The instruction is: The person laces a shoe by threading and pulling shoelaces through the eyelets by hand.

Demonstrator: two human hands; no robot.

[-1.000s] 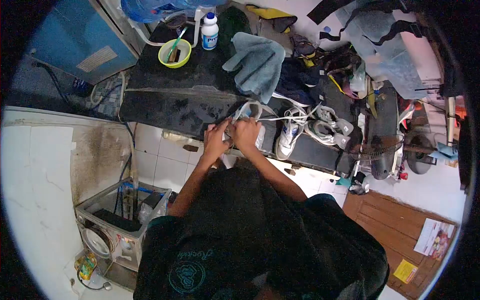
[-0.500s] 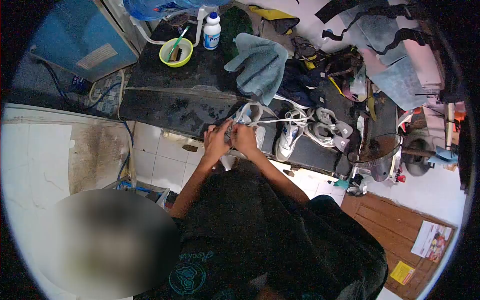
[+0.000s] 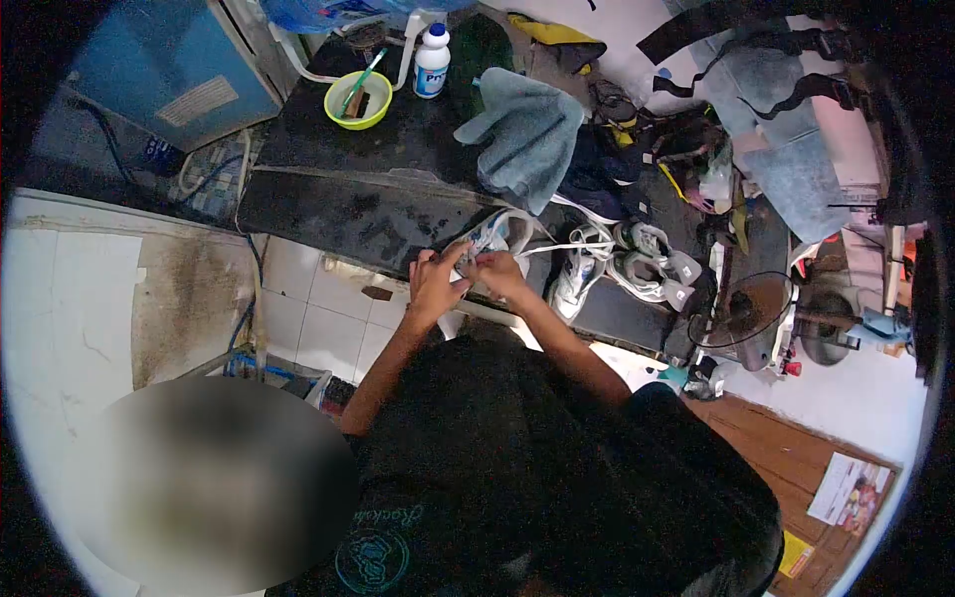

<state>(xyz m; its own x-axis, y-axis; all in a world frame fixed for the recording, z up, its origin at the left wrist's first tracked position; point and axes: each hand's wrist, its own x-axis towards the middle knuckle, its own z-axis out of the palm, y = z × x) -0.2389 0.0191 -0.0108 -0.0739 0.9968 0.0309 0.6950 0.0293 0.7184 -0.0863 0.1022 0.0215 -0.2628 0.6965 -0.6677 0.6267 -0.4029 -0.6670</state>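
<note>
Head view: the right hand (image 3: 500, 277) has been moved a bit from the left hand (image 3: 434, 289), so more of the shoe (image 3: 490, 237) is shown. It is touched by both at the dark bench's (image 3: 338, 211) near edge; whether it is gripped cannot be told.

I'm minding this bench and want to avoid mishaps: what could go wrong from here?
The shoe at the left hand and right hand is by the bench's front edge; a slip might drop it. White laces stretch between it and the white shoe beside it, so they could tangle. The green stick pokes past the bowl's rim; a knock might tip it out.
</note>
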